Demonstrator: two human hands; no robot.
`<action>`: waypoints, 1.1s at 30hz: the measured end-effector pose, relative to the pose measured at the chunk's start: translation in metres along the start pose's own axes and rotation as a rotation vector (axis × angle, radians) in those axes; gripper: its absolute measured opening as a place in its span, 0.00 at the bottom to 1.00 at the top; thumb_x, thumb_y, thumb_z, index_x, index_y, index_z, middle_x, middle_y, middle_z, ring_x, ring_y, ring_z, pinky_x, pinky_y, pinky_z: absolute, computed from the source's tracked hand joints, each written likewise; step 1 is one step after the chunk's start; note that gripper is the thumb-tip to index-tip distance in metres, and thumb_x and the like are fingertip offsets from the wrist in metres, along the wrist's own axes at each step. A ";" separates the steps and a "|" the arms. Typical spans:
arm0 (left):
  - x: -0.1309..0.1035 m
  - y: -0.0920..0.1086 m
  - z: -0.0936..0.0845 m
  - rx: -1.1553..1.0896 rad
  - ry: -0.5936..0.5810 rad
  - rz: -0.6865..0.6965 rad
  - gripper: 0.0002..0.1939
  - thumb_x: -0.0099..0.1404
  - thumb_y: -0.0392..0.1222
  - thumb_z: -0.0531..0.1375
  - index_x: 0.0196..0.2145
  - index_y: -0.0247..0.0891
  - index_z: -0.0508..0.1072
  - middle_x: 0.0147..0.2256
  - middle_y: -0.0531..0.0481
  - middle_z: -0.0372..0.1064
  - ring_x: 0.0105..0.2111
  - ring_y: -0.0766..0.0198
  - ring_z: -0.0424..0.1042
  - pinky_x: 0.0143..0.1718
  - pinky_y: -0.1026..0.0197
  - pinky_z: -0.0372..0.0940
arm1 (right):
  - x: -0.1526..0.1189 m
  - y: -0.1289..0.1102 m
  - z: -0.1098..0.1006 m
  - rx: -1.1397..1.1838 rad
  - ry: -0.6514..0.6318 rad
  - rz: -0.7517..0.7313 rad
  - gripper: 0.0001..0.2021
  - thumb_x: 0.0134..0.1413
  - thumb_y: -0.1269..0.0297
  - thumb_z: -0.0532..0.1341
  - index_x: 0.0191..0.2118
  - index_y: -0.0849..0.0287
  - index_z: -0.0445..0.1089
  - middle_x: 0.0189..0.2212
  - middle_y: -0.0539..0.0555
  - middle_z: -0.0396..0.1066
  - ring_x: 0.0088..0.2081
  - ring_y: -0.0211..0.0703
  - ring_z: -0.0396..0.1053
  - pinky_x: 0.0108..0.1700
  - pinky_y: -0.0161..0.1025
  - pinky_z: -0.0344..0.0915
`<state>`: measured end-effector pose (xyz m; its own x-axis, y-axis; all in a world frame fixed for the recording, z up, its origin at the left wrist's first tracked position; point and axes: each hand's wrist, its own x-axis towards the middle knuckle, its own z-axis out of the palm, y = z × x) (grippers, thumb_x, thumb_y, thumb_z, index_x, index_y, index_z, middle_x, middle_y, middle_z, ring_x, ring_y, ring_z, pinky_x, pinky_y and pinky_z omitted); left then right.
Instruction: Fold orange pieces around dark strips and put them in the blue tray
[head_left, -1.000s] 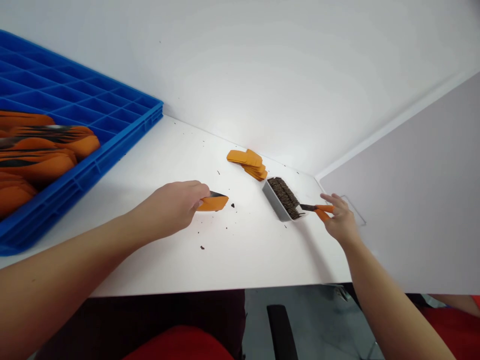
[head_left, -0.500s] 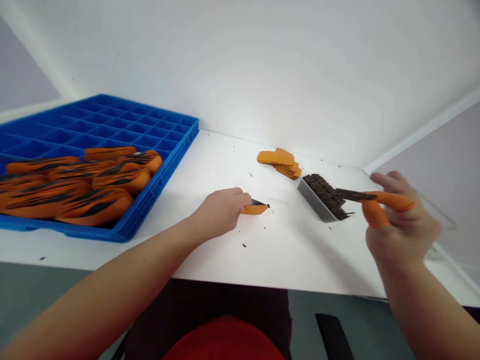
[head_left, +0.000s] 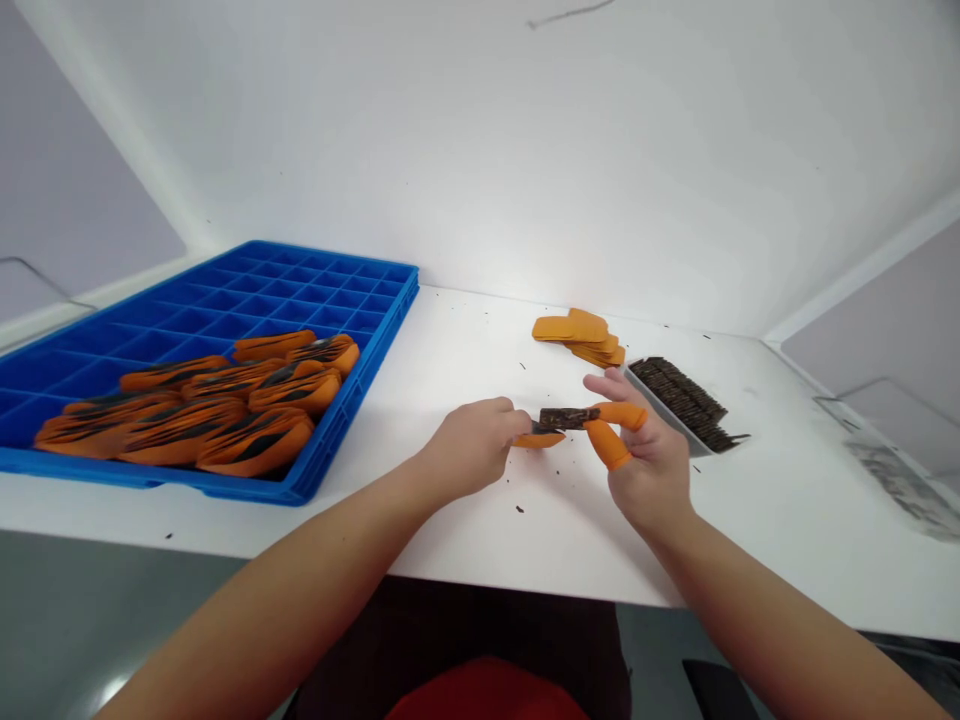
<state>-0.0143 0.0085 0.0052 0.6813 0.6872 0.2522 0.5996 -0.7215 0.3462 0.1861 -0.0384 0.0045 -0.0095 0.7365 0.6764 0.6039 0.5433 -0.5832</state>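
At the middle of the table, my left hand [head_left: 480, 445] pinches a small orange sleeve [head_left: 541, 440] with a dark inside, its mouth facing right. My right hand [head_left: 649, 455], with orange covers on the thumb and a finger, grips a dark brown flat piece [head_left: 568, 418] by its right end. The piece's left end is at the sleeve's mouth; whether it is inside cannot be made out. Just behind my right hand, a grey-white container [head_left: 694, 440] holds many similar dark pieces [head_left: 679, 395].
A blue divided tray [head_left: 300, 492] on the left holds bundles of filled orange sleeves [head_left: 255, 440] in its near compartments. Flat orange sleeves [head_left: 577, 335] lie fanned near the wall. Dark crumbs dot the white table [head_left: 450, 540]. A clear plastic item [head_left: 900, 480] lies at the right.
My right hand has moved left from beyond the container to the sleeve, bringing the dark piece along. My left hand still pinches the sleeve. The view has shifted somewhat.
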 end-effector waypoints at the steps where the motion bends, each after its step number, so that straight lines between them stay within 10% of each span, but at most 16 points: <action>1: 0.000 0.000 0.000 -0.006 -0.004 0.006 0.13 0.60 0.30 0.50 0.35 0.39 0.72 0.32 0.49 0.67 0.31 0.64 0.67 0.32 0.63 0.62 | -0.001 -0.001 0.001 -0.007 -0.004 -0.004 0.06 0.56 0.70 0.57 0.39 0.53 0.67 0.51 0.52 0.66 0.60 0.50 0.55 0.60 0.59 0.54; 33: -0.003 -0.002 -0.001 -0.112 0.048 0.006 0.15 0.60 0.29 0.50 0.38 0.40 0.73 0.34 0.49 0.67 0.33 0.63 0.69 0.35 0.62 0.64 | 0.009 0.005 -0.002 -0.232 -0.105 -0.190 0.04 0.55 0.70 0.56 0.37 0.55 0.64 0.49 0.55 0.67 0.61 0.55 0.52 0.56 0.63 0.56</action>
<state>-0.0178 0.0076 0.0042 0.6618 0.6884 0.2969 0.5434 -0.7133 0.4426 0.1902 -0.0297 0.0091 -0.2141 0.6747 0.7063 0.7490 0.5776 -0.3247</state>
